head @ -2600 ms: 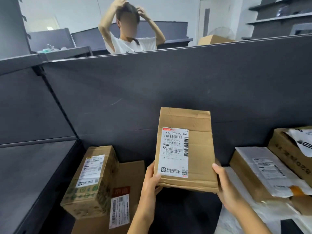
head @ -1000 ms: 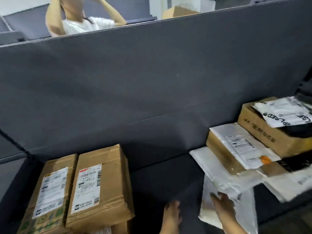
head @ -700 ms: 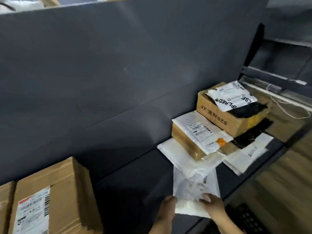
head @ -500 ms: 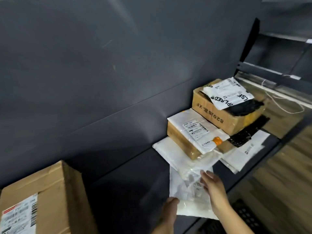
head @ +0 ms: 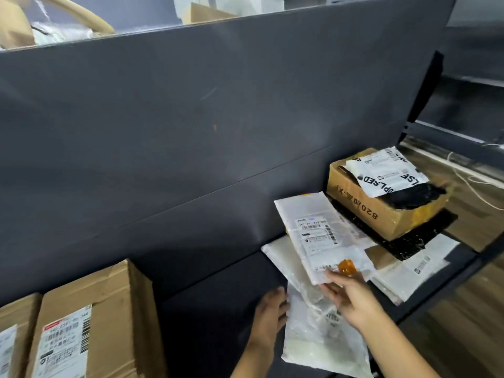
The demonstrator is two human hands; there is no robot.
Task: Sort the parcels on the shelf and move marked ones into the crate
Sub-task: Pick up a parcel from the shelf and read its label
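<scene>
My right hand [head: 351, 296] grips the lower edge of a flat white-wrapped parcel [head: 313, 230] and holds it tilted up above the shelf. The parcel bears a shipping label and an orange sticker [head: 346, 266] near my fingers. My left hand [head: 268, 320] rests with its fingertips on the left edge of a clear plastic mailer bag [head: 321, 345] lying on the dark shelf [head: 212, 309]. Another white mailer [head: 275, 252] lies under the lifted parcel.
A cardboard box [head: 376, 211] at the right carries a white printed mailer [head: 387, 173] and a black bag. More flat mailers [head: 414, 266] lie at the shelf's right end. Two labelled brown boxes [head: 103, 323] stand at the left. A grey back panel [head: 191, 118] rises behind.
The brown box I held now stands at the left. My right hand has moved up from the clear bag and lifted the white parcel with the orange sticker off the pile.
</scene>
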